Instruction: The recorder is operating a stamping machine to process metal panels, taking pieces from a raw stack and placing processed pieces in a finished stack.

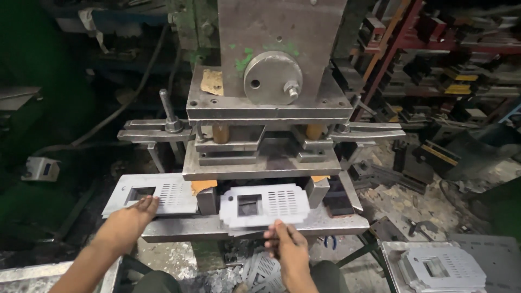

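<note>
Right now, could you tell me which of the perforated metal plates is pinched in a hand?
The middle plate on the press bed, pinched by the right hand; the left hand only rests on the left plate.

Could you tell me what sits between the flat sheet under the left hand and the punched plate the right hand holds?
In the head view, a grey metal block on the press bed stands between the flat sheet and the punched plate.

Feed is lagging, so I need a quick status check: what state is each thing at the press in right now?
Left hand: resting on the blank sheet, fingers flat.
Right hand: pinching the punched plate at its front edge.
Punched plate: lying on the press bed, under the raised die.
Stack of plates: piled at lower right, untouched.
</note>
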